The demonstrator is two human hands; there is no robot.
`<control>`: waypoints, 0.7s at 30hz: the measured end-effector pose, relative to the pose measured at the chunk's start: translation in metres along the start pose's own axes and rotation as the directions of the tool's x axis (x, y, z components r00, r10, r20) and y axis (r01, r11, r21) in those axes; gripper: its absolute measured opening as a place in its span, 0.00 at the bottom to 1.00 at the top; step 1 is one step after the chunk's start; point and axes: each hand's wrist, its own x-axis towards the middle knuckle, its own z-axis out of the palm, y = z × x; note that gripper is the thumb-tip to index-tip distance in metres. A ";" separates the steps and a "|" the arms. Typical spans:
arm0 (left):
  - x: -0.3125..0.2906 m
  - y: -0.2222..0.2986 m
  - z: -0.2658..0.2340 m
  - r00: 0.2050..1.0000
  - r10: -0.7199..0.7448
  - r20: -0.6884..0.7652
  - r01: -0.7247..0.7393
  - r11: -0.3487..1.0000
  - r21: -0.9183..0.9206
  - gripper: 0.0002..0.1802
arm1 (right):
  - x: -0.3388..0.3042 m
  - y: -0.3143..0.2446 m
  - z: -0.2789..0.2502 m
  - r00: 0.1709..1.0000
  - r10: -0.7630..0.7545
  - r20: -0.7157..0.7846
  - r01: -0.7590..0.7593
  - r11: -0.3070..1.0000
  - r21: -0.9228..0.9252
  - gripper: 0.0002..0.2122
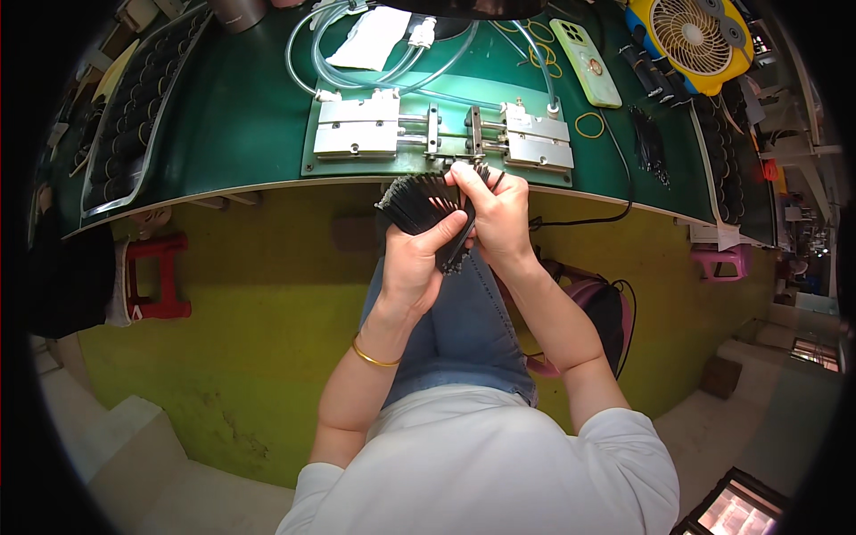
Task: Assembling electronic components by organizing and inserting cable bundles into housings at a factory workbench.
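Note:
A fanned bundle of thin black wires (417, 201) with silvery tips is gripped in my left hand (415, 259), the thumb pressed along it. My right hand (501, 210) pinches at the bundle's upper right side, thumb and forefinger together; it seems to have one or a few of the strands, whose ends are hidden by the fingers. Just beyond the fingertips, at the bench edge, sits a pneumatic fixture with a left silver cylinder block (358, 127) and a right silver cylinder block (537, 137). Two dark upright jaws (473, 130) face each other between them.
Clear air hoses (314, 53) loop behind the fixture. A pale green phone (585, 64), a rubber band (588, 125) and a yellow-blue fan (694, 40) lie to the right, near loose black wires (649, 147). A tray of black bundles (143, 116) stands left. Below is a red stool (159, 276).

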 end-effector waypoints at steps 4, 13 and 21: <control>-0.002 0.001 0.002 1.000 0.008 -0.004 -0.008 1.000 -0.027 0.04 | -0.003 -0.003 0.002 1.000 0.021 -0.003 -0.021 1.000 -0.003 0.10; -0.003 0.003 -0.001 1.000 -0.027 0.004 0.027 1.000 -0.003 0.04 | -0.009 -0.008 0.006 0.999 -0.034 -0.038 0.030 0.994 -0.109 0.09; 0.001 -0.002 -0.004 1.000 -0.012 -0.017 0.012 1.000 -0.005 0.05 | -0.003 -0.005 0.002 0.999 0.030 -0.039 -0.032 0.999 -0.040 0.09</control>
